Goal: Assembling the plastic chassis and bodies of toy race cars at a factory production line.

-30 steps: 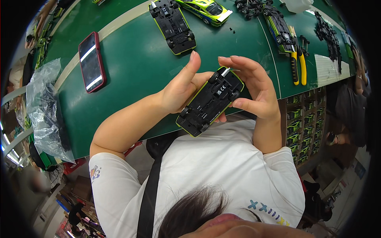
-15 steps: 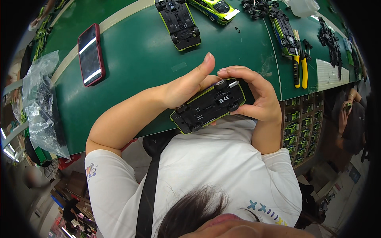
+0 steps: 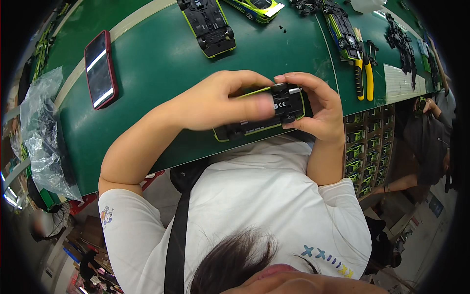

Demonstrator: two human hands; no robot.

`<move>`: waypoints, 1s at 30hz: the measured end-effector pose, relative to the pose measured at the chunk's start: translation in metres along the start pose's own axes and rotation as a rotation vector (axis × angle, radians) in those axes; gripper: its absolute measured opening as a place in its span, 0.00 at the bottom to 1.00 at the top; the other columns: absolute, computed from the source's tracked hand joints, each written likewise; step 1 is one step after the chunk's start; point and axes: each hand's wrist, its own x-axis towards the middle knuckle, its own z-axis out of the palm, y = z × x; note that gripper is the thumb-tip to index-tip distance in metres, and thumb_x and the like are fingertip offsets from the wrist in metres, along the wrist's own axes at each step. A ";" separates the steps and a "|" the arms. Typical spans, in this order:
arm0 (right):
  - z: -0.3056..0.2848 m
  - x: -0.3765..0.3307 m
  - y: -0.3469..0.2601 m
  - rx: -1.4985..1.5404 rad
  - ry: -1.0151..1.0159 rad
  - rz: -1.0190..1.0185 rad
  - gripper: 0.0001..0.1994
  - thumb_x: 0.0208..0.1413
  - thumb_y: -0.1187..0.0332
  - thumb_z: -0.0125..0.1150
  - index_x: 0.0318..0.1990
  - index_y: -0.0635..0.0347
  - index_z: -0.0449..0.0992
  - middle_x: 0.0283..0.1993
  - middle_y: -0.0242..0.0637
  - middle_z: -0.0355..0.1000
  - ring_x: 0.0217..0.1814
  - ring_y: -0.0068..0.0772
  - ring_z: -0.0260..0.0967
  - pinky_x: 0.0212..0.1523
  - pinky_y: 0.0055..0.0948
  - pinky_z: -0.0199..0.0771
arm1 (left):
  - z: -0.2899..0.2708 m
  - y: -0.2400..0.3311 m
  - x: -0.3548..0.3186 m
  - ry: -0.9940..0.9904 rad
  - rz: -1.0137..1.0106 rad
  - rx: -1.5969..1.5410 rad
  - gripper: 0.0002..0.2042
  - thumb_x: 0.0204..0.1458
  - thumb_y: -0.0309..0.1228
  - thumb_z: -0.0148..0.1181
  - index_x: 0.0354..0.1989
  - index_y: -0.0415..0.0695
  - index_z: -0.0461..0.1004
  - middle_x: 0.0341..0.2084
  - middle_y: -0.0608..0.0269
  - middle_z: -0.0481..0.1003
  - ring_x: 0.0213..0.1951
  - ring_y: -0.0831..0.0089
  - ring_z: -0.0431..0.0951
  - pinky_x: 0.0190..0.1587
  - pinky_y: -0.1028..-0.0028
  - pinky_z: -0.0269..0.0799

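A toy car point(image 3: 293, 105) is held upside down near the table's front edge, its black underside up and a thin yellow-green rim showing. My right hand point(image 3: 324, 104) grips its right end, fingers at the far side and thumb at the near side, by the wheels. My left hand point(image 3: 223, 100) is closed round the left and middle part, its slightly blurred thumb lying across the underside. That hand covers much of the chassis. Beyond them lie an overturned toy car point(image 3: 209, 30) and a yellow-green toy car point(image 3: 257, 10) on its wheels, with tiny black pieces point(image 3: 282, 28) close by.
A red-cased phone point(image 3: 100, 71) and a clear plastic bag point(image 3: 46, 137) lie left. Yellow-and-black pliers point(image 3: 364, 81), another overturned car point(image 3: 341, 32) and black chassis parts point(image 3: 404, 46) lie right. A compartmented box of toy cars point(image 3: 367, 152) stands below the right edge, near another person point(image 3: 426, 132).
My left thumb has swung from standing up to lying across the car's underside. The car has turned slightly and moved a little away from me. At right, the other person's arm has reached toward the box.
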 end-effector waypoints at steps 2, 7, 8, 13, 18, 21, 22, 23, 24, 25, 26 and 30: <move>0.000 -0.003 0.001 0.009 0.032 0.013 0.35 0.28 0.83 0.74 0.54 0.64 0.72 0.54 0.41 0.73 0.55 0.32 0.71 0.57 0.29 0.69 | 0.004 0.009 -0.003 0.103 0.097 0.529 0.37 0.36 0.36 0.76 0.57 0.36 0.67 0.43 0.55 0.75 0.44 0.68 0.78 0.49 0.71 0.72; 0.005 -0.005 0.005 -0.098 0.127 -0.030 0.35 0.28 0.80 0.76 0.53 0.63 0.73 0.54 0.41 0.73 0.56 0.34 0.71 0.56 0.29 0.71 | 0.022 -0.002 -0.006 0.362 0.331 0.953 0.34 0.31 0.35 0.77 0.51 0.38 0.70 0.42 0.51 0.75 0.41 0.56 0.78 0.45 0.66 0.74; 0.006 -0.006 0.005 -0.097 0.127 -0.029 0.35 0.28 0.80 0.76 0.53 0.63 0.73 0.54 0.41 0.73 0.56 0.34 0.71 0.56 0.29 0.71 | 0.024 -0.004 -0.005 0.362 0.330 0.952 0.34 0.31 0.35 0.77 0.51 0.38 0.70 0.42 0.51 0.75 0.41 0.56 0.78 0.45 0.66 0.74; 0.001 -0.007 0.008 -0.257 0.060 -0.069 0.37 0.31 0.77 0.79 0.55 0.68 0.69 0.55 0.49 0.71 0.59 0.39 0.68 0.60 0.35 0.68 | 0.027 -0.015 -0.001 0.476 0.438 1.040 0.33 0.30 0.34 0.77 0.49 0.39 0.71 0.42 0.54 0.75 0.41 0.56 0.78 0.42 0.65 0.75; 0.005 -0.004 0.006 -0.259 0.131 -0.069 0.33 0.30 0.76 0.77 0.52 0.60 0.74 0.52 0.40 0.75 0.55 0.38 0.72 0.55 0.31 0.71 | 0.026 -0.018 0.003 0.515 0.525 1.029 0.31 0.29 0.33 0.76 0.47 0.38 0.72 0.41 0.53 0.76 0.40 0.57 0.78 0.40 0.66 0.75; 0.007 -0.003 0.007 -0.261 0.138 -0.079 0.33 0.30 0.75 0.77 0.51 0.60 0.74 0.52 0.40 0.75 0.55 0.38 0.72 0.55 0.31 0.72 | 0.024 -0.019 0.003 0.515 0.563 1.037 0.30 0.30 0.33 0.75 0.46 0.37 0.73 0.40 0.53 0.76 0.38 0.57 0.78 0.39 0.66 0.75; 0.007 -0.003 0.007 -0.267 0.138 -0.083 0.33 0.30 0.75 0.77 0.51 0.60 0.74 0.52 0.40 0.75 0.55 0.38 0.72 0.55 0.32 0.72 | 0.024 -0.018 0.003 0.513 0.580 1.040 0.29 0.30 0.33 0.74 0.45 0.37 0.73 0.39 0.52 0.76 0.37 0.58 0.79 0.39 0.67 0.75; 0.008 -0.003 0.007 -0.266 0.137 -0.080 0.33 0.30 0.75 0.77 0.51 0.60 0.74 0.52 0.40 0.75 0.55 0.38 0.72 0.55 0.32 0.72 | 0.023 -0.018 0.002 0.513 0.577 1.038 0.29 0.30 0.33 0.74 0.45 0.37 0.73 0.39 0.52 0.76 0.37 0.58 0.79 0.39 0.67 0.75; 0.009 -0.003 0.008 -0.255 0.133 -0.082 0.33 0.30 0.74 0.78 0.51 0.60 0.74 0.52 0.40 0.75 0.55 0.38 0.72 0.55 0.32 0.72 | 0.022 -0.017 0.001 0.516 0.602 1.071 0.29 0.31 0.34 0.74 0.45 0.36 0.74 0.39 0.52 0.77 0.36 0.58 0.79 0.37 0.67 0.75; 0.009 -0.002 0.009 -0.245 0.129 -0.084 0.33 0.30 0.74 0.78 0.50 0.59 0.74 0.52 0.40 0.75 0.55 0.38 0.72 0.55 0.32 0.72 | 0.021 -0.017 0.000 0.519 0.626 1.105 0.29 0.31 0.35 0.73 0.45 0.36 0.74 0.38 0.51 0.77 0.35 0.59 0.79 0.36 0.67 0.75; 0.009 -0.003 0.008 -0.242 0.130 -0.083 0.33 0.30 0.74 0.78 0.50 0.59 0.74 0.52 0.40 0.75 0.55 0.38 0.72 0.55 0.32 0.72 | 0.021 -0.017 0.001 0.517 0.624 1.106 0.29 0.31 0.35 0.73 0.45 0.36 0.74 0.38 0.51 0.77 0.35 0.59 0.79 0.36 0.67 0.75; 0.010 -0.003 0.006 -0.239 0.132 -0.089 0.33 0.30 0.74 0.78 0.51 0.60 0.73 0.52 0.40 0.75 0.54 0.38 0.73 0.54 0.32 0.73 | 0.019 -0.018 0.003 0.517 0.678 1.102 0.29 0.31 0.35 0.73 0.45 0.35 0.74 0.36 0.51 0.78 0.33 0.59 0.80 0.34 0.69 0.75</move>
